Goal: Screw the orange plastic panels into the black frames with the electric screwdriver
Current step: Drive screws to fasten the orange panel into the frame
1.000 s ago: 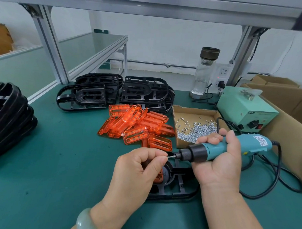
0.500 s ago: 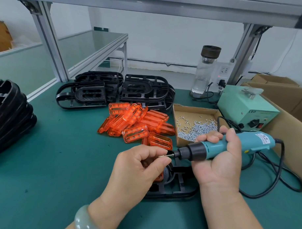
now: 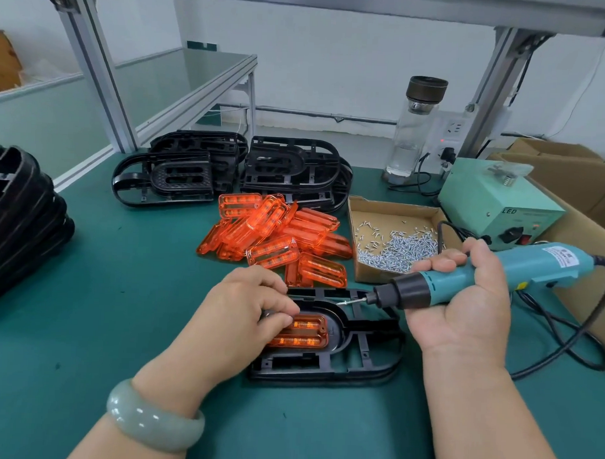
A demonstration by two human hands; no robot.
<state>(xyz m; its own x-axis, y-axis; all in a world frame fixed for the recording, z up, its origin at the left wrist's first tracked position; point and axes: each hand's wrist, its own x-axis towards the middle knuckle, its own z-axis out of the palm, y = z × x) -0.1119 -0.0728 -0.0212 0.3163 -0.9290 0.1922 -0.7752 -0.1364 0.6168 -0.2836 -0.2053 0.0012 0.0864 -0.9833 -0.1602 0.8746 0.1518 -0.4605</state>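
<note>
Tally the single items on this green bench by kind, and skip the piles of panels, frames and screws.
electric screwdriver: 1
power supply box: 1
cardboard screw tray: 1
glass bottle: 1
black frame in work: 1
seated orange panel: 1
Total: 6

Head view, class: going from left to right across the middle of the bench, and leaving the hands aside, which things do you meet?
In order: stack of black frames → pile of orange panels → cardboard tray of screws → green power box.
</note>
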